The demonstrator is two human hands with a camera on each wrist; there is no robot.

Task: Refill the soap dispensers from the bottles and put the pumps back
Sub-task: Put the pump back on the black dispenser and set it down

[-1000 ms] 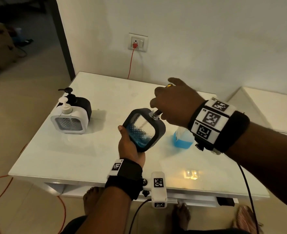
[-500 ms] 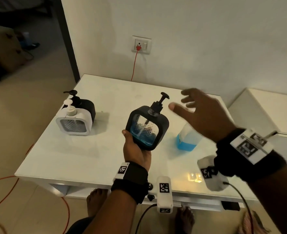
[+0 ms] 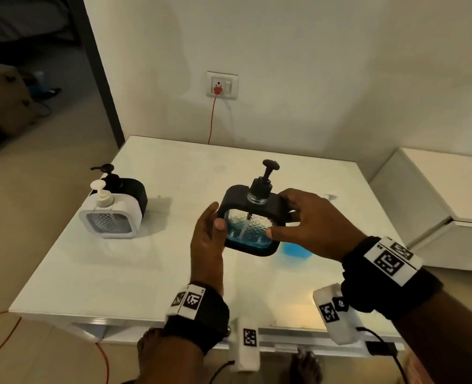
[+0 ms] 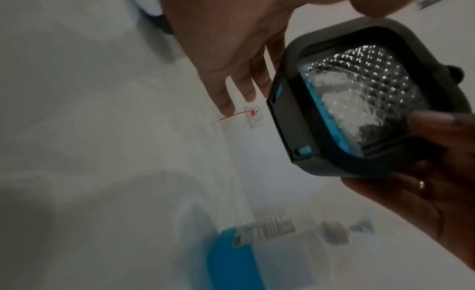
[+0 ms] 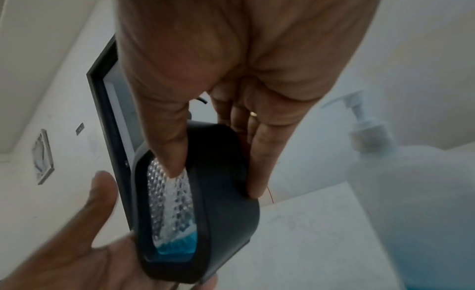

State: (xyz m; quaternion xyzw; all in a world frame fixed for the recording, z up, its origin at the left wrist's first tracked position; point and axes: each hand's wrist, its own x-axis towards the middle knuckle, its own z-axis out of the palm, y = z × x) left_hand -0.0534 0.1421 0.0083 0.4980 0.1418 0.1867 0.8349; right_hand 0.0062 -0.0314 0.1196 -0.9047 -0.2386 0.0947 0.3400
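Two hands around one black soap dispenser (image 3: 252,220), held upright above the white table (image 3: 135,270), clear of its surface. Left hand (image 3: 207,239) at the dispenser's left side: thumb laid on the front edge of the textured clear window, fingers extended behind the frame, mostly straight in the left wrist view. Right hand (image 3: 312,225) at the dispenser's right side: thumb pressed on the window's lower right, fingers wrapped over the top right corner and down the back, gripping the frame. Black pump (image 3: 262,181) seated in the neck on top, plunger raised. Blue liquid soap pooled in the bottom part of the window, upper part clear.

Behind the right hand, standing on the table: large translucent refill bottle (image 5: 416,203) with a white pump head, blue soap in its lower part; in the head view only its blue base visible.

Toward the table's left side, well apart from the hands: white soap dispenser (image 3: 110,217) with a white pump, and just behind it, touching or nearly so, second black dispenser (image 3: 135,194) with a black pump.

On the wall beyond the table: socket plate (image 3: 222,85) with a red plug, red cord hanging down.
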